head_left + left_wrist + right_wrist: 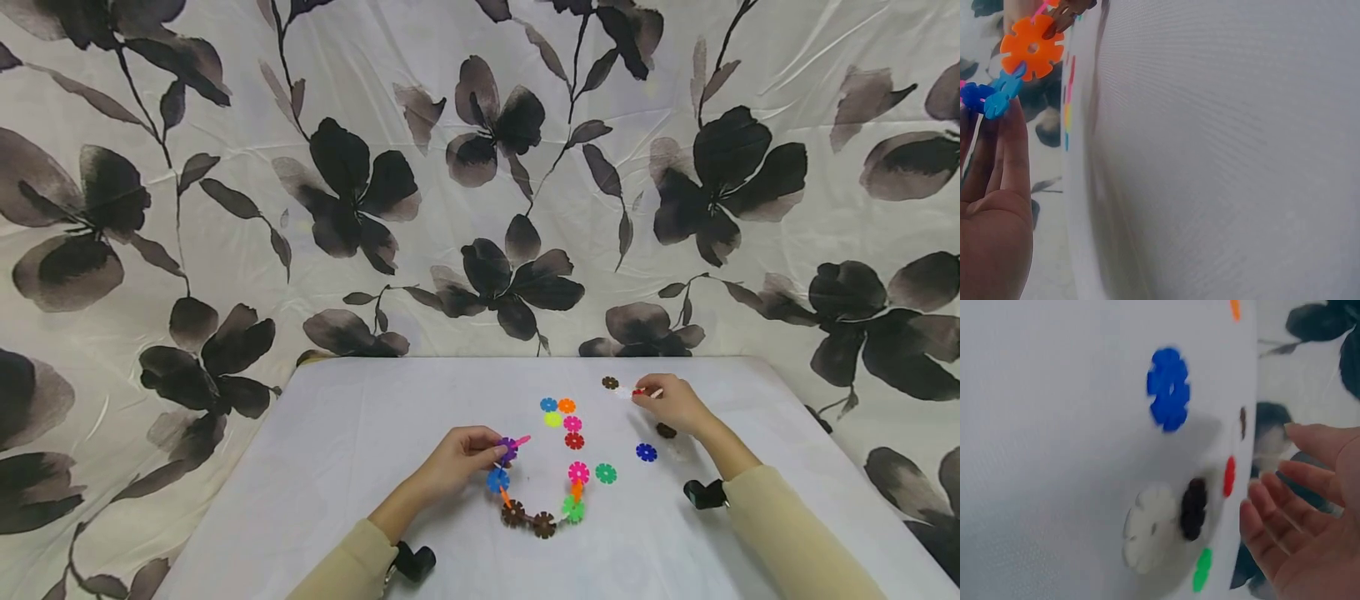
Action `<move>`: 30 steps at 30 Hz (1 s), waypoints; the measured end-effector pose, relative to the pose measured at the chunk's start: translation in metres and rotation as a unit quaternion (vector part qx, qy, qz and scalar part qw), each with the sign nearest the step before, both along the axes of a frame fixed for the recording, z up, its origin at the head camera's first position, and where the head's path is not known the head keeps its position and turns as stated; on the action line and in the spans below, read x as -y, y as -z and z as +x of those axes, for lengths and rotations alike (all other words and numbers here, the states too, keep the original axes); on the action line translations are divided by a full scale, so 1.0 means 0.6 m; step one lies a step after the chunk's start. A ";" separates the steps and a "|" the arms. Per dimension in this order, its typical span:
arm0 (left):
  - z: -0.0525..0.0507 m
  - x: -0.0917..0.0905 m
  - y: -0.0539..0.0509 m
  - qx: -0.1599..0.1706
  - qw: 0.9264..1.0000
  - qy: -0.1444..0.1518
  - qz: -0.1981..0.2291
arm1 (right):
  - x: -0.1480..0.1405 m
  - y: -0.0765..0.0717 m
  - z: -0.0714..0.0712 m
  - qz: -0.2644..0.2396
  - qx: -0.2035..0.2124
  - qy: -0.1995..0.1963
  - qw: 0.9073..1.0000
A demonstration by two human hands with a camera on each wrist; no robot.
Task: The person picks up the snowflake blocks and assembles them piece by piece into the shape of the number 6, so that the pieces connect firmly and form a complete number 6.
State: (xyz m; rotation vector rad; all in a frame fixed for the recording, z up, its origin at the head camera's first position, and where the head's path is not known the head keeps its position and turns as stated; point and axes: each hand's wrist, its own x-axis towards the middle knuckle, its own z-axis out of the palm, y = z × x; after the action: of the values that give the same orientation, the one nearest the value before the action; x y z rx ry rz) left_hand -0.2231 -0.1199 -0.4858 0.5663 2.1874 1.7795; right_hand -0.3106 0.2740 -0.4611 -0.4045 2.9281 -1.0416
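My left hand (453,462) pinches a purple flower-shaped disc (509,450) between thumb and fingertips. From it hangs a U-shaped chain of linked discs, with a blue disc (498,480), brown ones (543,524) and a green one (573,509). In the left wrist view, fingertips of the left hand (997,187) meet the chain by a light blue disc (1003,94), below an orange disc (1032,48). My right hand (675,404) reaches to a red disc (638,392); the right wrist view shows the hand (1310,512) with fingers apart beside that red disc (1229,477).
Loose discs lie on the white table (337,400): a yellow one (552,419) among several behind the chain, a green one (606,473) and a dark blue one (647,452) to its right, a brown one (610,383) farther back. A white disc (1150,528) lies beside a dark one (1194,509).
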 end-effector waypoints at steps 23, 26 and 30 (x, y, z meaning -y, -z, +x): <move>-0.001 -0.001 0.000 0.000 1.000 -0.001 0.002 | -0.015 0.033 -0.044 0.067 0.066 0.076 0.993; -0.002 -0.001 0.001 -0.001 1.000 -0.002 0.002 | -0.014 0.031 -0.040 0.056 0.079 0.071 0.993; -0.001 -0.002 0.001 -0.005 1.000 -0.001 0.005 | -0.013 0.027 -0.032 0.043 0.089 0.065 0.993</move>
State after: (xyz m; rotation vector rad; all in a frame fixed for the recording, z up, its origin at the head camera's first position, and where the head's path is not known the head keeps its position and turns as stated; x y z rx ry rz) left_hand -0.2239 -0.1189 -0.4866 0.5768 2.1885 1.7939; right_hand -0.3296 0.2821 -0.4775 -0.1143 2.8570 -0.9083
